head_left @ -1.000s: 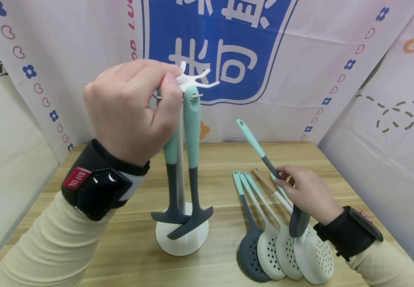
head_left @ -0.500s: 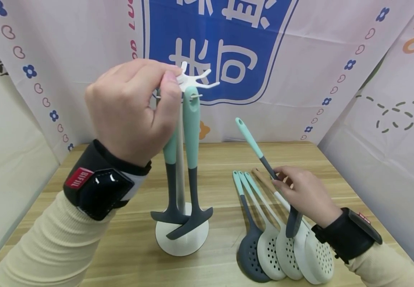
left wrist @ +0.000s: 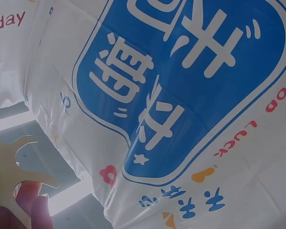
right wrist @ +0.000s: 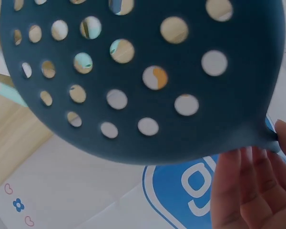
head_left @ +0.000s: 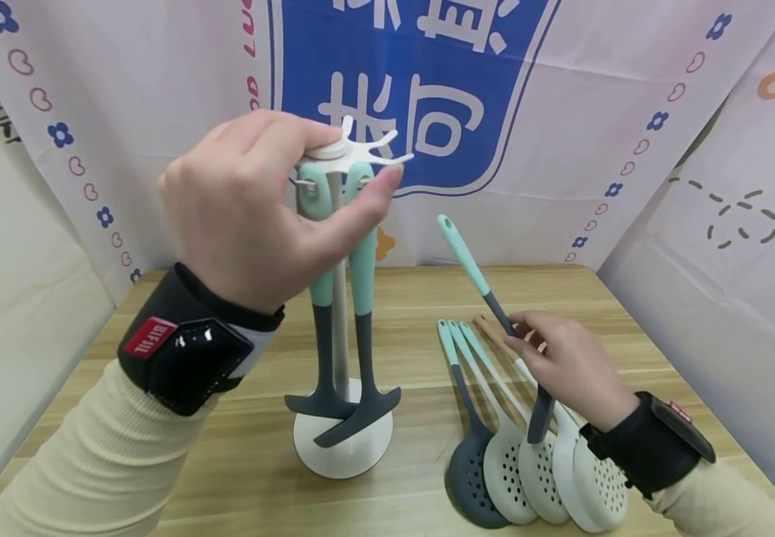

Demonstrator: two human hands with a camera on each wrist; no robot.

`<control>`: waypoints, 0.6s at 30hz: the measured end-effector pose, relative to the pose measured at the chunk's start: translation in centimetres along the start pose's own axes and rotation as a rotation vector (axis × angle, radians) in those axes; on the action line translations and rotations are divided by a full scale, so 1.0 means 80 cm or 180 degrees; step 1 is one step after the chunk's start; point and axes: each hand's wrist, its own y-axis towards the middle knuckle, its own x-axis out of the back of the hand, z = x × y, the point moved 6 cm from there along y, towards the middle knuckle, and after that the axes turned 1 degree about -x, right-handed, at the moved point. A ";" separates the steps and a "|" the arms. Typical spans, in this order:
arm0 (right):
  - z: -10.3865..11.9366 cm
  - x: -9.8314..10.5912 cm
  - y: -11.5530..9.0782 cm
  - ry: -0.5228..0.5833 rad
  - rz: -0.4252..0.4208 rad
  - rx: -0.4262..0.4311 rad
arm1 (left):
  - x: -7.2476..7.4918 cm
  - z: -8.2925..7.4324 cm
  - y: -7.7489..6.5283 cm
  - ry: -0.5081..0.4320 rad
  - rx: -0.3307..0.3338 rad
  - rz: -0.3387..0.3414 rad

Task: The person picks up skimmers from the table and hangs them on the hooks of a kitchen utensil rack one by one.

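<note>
My left hand (head_left: 246,201) is at the top of a white utensil rack (head_left: 350,153), fingers at its hub and thumb stretched right, in front of a hanging handle. In the left wrist view, fingertips (left wrist: 31,198) show beside the rack's hook arms (left wrist: 28,176). Two dark-headed utensils with mint handles (head_left: 363,276) hang from it, heads over the round base (head_left: 340,466). My right hand (head_left: 571,362) pinches a skimmer (head_left: 464,253) by its dark neck, mint handle pointing up and left. Its perforated dark head (right wrist: 133,86) fills much of the right wrist view.
Several skimmers and ladle-like utensils lie fanned out under my right hand, among them a dark skimmer (head_left: 474,477) and pale perforated ones (head_left: 602,485). All rests on a wooden table (head_left: 239,462). A printed cloth (head_left: 528,209) hangs behind.
My left thumb has swung right, away from the rack's hub, uncovering the left hanging handle. The skimmer in my right hand has shifted slightly up and left, its head turning edge-on.
</note>
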 end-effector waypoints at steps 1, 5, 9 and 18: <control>0.001 0.000 0.000 0.0016 -0.0006 0.0002 | 0.001 -0.001 0.000 0.0009 -0.0010 0.0001; 0.006 0.001 -0.001 0.0074 -0.0035 0.0035 | 0.000 -0.002 0.001 0.0057 -0.0094 -0.0007; 0.011 0.002 -0.003 0.0099 -0.0087 0.0091 | -0.002 0.001 0.000 0.0013 -0.0069 -0.0094; 0.015 0.001 -0.005 0.0111 -0.0147 0.0161 | -0.016 0.024 -0.007 0.0086 -0.0214 -0.0285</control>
